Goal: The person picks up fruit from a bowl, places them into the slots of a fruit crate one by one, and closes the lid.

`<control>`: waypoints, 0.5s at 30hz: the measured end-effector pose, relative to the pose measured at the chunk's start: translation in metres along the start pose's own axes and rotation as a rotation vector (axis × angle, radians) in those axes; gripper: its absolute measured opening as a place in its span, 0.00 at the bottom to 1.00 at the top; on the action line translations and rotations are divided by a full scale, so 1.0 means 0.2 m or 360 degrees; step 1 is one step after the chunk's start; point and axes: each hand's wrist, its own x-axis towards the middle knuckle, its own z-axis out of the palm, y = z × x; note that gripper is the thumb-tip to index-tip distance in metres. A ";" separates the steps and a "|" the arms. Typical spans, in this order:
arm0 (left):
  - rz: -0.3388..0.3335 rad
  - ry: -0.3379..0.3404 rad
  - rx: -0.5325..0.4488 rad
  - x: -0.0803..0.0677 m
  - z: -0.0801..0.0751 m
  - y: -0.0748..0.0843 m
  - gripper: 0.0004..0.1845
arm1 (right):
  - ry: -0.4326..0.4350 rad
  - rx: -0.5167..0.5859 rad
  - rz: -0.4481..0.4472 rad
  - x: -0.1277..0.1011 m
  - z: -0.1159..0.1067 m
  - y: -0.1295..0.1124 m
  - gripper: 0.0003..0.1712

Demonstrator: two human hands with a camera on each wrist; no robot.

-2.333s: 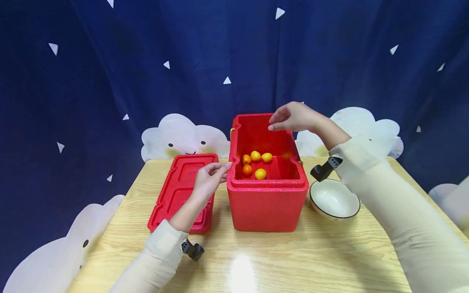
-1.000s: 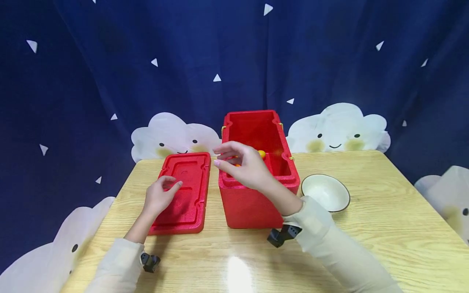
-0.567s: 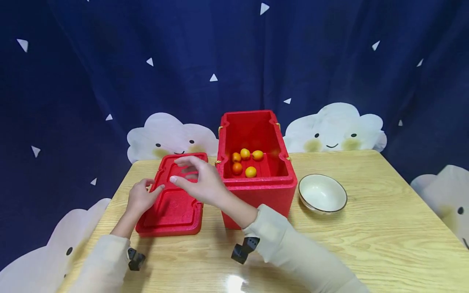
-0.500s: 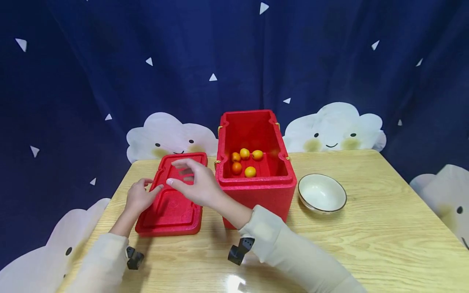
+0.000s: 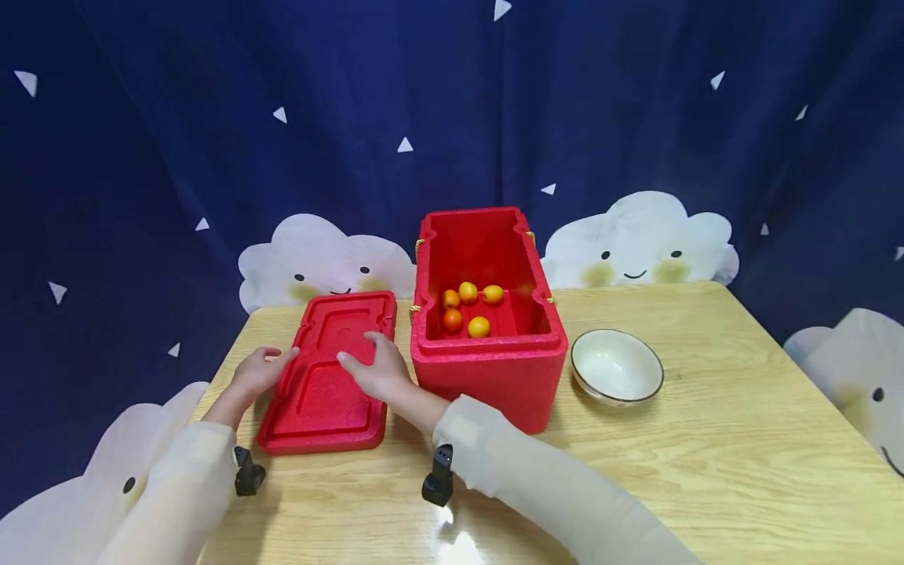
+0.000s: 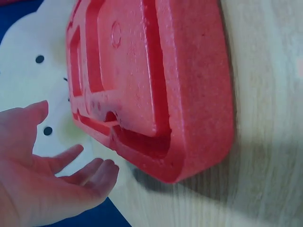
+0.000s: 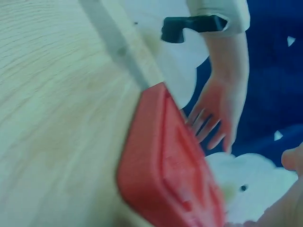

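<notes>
A red foam lid [image 5: 332, 400] lies on the table with its recessed side up. Beside its left edge is my left hand [image 5: 256, 372], fingers spread and holding nothing; in the left wrist view a gap shows between that hand [image 6: 57, 175] and the lid [image 6: 199, 80]. My right hand [image 5: 384, 370] hovers at the lid's right edge, thumb and fingers apart; whether it touches the lid I cannot tell. Right of the lid stands an uncovered red foam box [image 5: 487, 384]. Several small orange and yellow fruits [image 5: 479, 327] sit on its floor, toward the left.
A white bowl with a dark rim [image 5: 616, 366] stands right of the box. All rest on a light wooden table [image 5: 706, 439]. Behind hangs a dark blue curtain [image 5: 452, 102] with white triangles and smiling clouds.
My right hand has left the space above the box and come left to the lid. My left hand has moved from the box's rim to the lid's left side. Both hands are lower now.
</notes>
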 end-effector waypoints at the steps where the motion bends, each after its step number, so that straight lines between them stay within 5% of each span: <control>1: -0.0005 -0.0021 -0.0010 0.01 0.00 -0.01 0.40 | 0.0014 0.0009 0.0036 0.01 0.01 0.02 0.37; 10: -0.0005 -0.0094 -0.0052 0.10 -0.01 -0.06 0.39 | 0.0157 0.0166 0.0330 0.05 0.10 0.19 0.44; 15: 0.0007 -0.0121 -0.0066 0.13 -0.01 -0.07 0.36 | 0.0187 0.0320 0.0359 0.07 0.13 0.23 0.42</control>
